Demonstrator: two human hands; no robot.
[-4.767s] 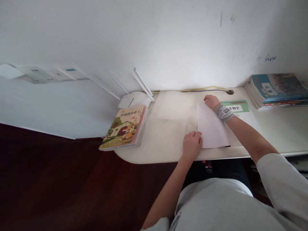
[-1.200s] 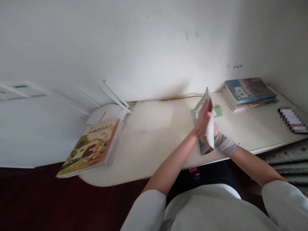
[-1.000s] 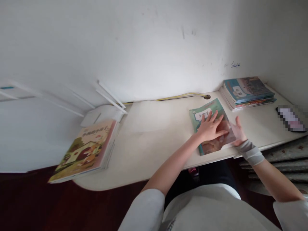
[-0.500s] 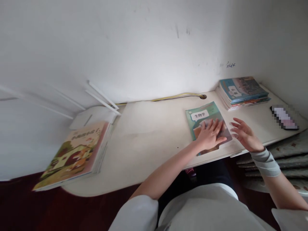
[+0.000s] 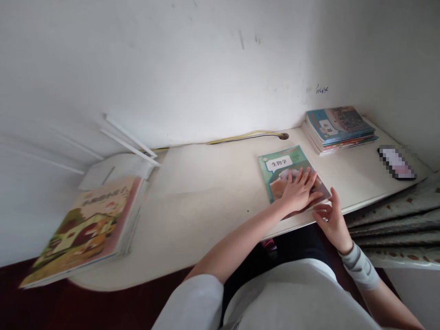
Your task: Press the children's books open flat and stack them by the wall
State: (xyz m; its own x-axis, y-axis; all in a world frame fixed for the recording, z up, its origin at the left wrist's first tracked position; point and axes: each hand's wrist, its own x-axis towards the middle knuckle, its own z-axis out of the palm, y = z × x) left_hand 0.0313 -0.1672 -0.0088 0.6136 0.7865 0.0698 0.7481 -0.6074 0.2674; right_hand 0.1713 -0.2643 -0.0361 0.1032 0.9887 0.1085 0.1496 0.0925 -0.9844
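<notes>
Left hand [image 5: 298,191] lies flat on the book [image 5: 279,178], fingers spread, grasping nothing. Right hand [image 5: 335,225], half open and empty, is at the book's near right corner, contact unclear. Under the book is the desk [image 5: 202,220]; right of the book, a stack [image 5: 345,126] and phone [image 5: 397,162].

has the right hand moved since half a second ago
Yes, toward the desk's front edge: the right hand is now farther from the stack of books.

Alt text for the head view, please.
A left hand lies spread on a biology book on a white desk; the right hand is open by the book's near right corner. To the right sit a book stack and phone; another book pile lies far left.
</notes>
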